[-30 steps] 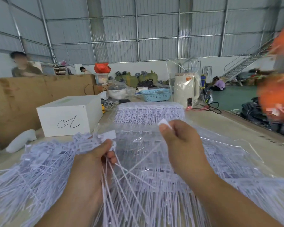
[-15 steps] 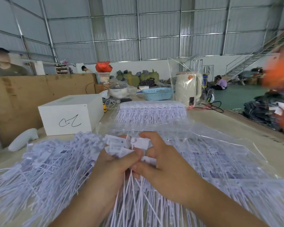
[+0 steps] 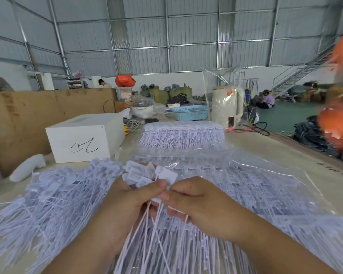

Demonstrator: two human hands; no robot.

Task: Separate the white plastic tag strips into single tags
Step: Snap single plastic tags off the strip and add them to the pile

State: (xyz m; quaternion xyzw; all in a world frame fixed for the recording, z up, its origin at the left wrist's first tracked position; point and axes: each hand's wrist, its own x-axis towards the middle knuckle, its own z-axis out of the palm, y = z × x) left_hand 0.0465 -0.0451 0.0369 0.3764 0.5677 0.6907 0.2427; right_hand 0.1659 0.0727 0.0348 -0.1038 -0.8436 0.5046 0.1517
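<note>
A bunch of white tags [image 3: 147, 175] is gripped in the left hand [image 3: 125, 206], its fingers curled round the thin tails, with the flat tag heads fanned out just above the thumb. The right hand [image 3: 202, 208] is met thumb to thumb with the left, and a single tag [image 3: 166, 174] at the edge of the bunch is pinched between its thumb and curled fingers. The long tails [image 3: 152, 244] are seen hanging below both hands, toward the wrists. A loose heap of single tags [image 3: 53, 196] is spread on the counter [image 3: 297, 153] to the left of the left hand. Under and to the right of the right hand, tag strips [image 3: 265, 186] are lain in a clear plastic bag. Beyond the hands another stack of strips [image 3: 182, 133] is laid, with a white box [image 3: 83, 139] beyond the left hand.
</note>
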